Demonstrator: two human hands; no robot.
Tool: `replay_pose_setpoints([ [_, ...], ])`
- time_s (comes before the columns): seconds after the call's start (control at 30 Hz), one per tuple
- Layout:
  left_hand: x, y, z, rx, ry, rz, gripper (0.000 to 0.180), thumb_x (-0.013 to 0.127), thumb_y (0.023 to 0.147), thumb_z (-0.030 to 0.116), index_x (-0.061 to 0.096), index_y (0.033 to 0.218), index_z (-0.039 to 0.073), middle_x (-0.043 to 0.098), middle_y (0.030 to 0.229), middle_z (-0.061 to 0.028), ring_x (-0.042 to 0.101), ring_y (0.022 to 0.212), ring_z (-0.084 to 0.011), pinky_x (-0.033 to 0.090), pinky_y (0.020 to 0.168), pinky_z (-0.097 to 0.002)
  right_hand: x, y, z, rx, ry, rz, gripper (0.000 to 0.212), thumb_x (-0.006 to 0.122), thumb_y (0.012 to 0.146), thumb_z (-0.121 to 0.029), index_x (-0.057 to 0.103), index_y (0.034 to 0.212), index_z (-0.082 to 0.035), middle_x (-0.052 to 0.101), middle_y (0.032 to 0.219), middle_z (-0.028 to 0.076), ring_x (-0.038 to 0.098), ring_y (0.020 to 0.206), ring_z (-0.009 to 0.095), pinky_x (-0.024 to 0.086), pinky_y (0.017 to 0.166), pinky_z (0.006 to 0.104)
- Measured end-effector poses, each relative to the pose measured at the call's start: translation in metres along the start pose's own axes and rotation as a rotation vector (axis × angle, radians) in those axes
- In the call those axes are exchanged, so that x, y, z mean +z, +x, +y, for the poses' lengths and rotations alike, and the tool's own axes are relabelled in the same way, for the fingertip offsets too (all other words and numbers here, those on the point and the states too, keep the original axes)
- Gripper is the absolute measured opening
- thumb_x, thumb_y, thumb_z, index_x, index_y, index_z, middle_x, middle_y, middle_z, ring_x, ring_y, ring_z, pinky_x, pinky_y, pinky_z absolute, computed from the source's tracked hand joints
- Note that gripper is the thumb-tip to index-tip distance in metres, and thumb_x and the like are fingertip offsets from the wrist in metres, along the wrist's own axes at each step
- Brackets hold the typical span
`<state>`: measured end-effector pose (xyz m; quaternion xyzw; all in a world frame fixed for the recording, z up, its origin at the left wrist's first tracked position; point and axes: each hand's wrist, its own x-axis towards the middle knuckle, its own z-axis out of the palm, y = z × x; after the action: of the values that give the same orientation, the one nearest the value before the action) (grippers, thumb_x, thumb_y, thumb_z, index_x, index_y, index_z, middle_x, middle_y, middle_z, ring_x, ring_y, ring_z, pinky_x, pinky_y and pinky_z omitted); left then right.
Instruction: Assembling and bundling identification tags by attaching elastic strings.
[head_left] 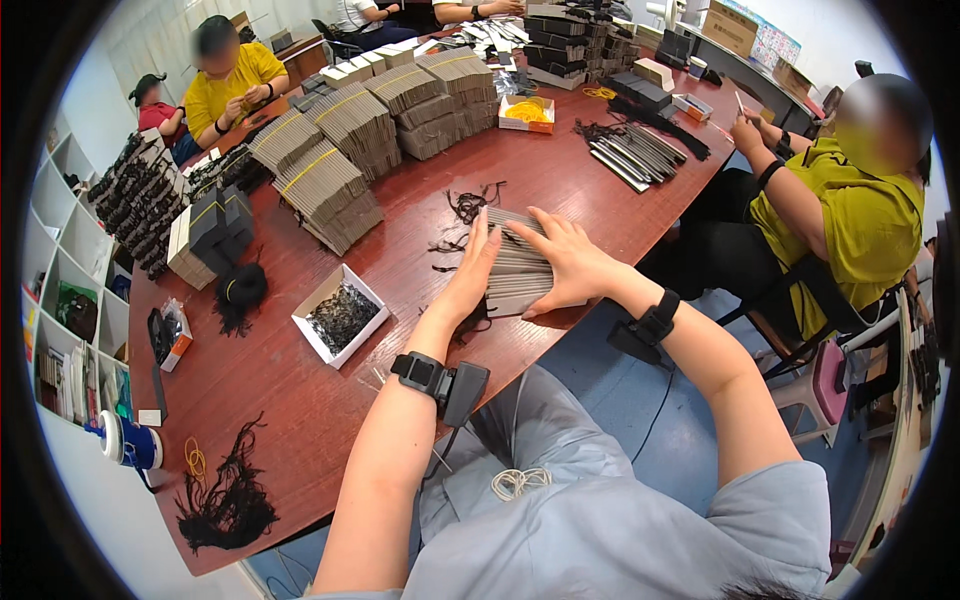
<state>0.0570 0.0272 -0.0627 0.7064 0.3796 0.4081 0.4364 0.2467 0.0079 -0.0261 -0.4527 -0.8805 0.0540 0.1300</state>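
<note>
A row of thin grey cards with black cords at their left end lies on the table near its front edge. My left hand presses flat along the cord end, its fingers stretched out together. From the other side my right hand spans the cards, fingers at the far side and thumb at the near side, gripping them. Loose black cords stick out beyond my left fingertips. Part of the cards is hidden under my hands.
Left of my hands stands a white box of small dark pieces. Tall banded stacks of grey cards rise behind it. A loose card pile lies at the far right. A person in yellow-green sits at the right; others sit across the table.
</note>
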Motion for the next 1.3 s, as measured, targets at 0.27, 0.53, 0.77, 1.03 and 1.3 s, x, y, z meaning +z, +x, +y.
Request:
replay_pose_setpoints([
  [0.27,-0.009,0.006,-0.01,0.316,0.462,0.375,0.038,0.064,0.073,0.021,0.056,0.107,0.008,0.052,0.11,-0.0093,0.045,0.106,-0.0265,0.035,0.091,-0.0362,0.003,-0.001,0.001,-0.026,0.037,0.1,0.108,0.076,0.05,-0.048,0.021,0.135,-0.011,0.026,0.13,0.028,0.028,0.12,0.043,0.026,0.097,0.0478],
  [0.53,-0.013,0.012,-0.008,0.015,0.526,0.293,0.027,0.068,0.068,0.022,0.059,0.089,0.007,0.053,0.105,-0.0102,0.046,0.102,-0.0262,0.037,0.087,-0.0369,0.006,0.001,0.001,-0.149,0.028,0.091,0.106,0.074,0.052,-0.049,0.022,0.134,-0.009,0.032,0.126,0.024,0.032,0.117,0.039,0.027,0.096,0.0472],
  [0.77,-0.042,0.013,-0.016,0.124,0.4,0.491,0.018,0.066,0.073,0.017,0.058,0.076,0.002,0.06,0.076,-0.0071,0.056,0.072,-0.0171,0.045,0.066,-0.0282,0.006,0.003,0.004,-0.215,0.05,0.092,0.105,0.074,0.052,-0.049,0.021,0.135,-0.011,0.033,0.125,0.024,0.032,0.117,0.039,0.028,0.096,0.0466],
  [1.03,-0.067,-0.008,-0.019,-0.138,0.231,0.825,0.024,0.066,0.071,0.013,0.053,0.088,0.002,0.058,0.08,-0.0085,0.056,0.076,-0.0184,0.044,0.068,-0.0305,0.003,0.002,0.006,-0.198,0.035,0.059,0.105,0.073,0.053,-0.05,0.02,0.135,-0.01,0.032,0.127,0.024,0.031,0.118,0.039,0.027,0.096,0.0464],
  [1.3,-0.031,0.014,-0.01,0.108,0.529,0.257,0.021,0.069,0.068,0.023,0.06,0.083,0.011,0.054,0.093,-0.0088,0.047,0.096,-0.0275,0.038,0.082,-0.037,0.004,0.002,0.004,-0.186,0.024,0.033,0.104,0.074,0.055,-0.047,0.019,0.135,-0.008,0.029,0.13,0.023,0.029,0.12,0.038,0.026,0.098,0.0463],
])
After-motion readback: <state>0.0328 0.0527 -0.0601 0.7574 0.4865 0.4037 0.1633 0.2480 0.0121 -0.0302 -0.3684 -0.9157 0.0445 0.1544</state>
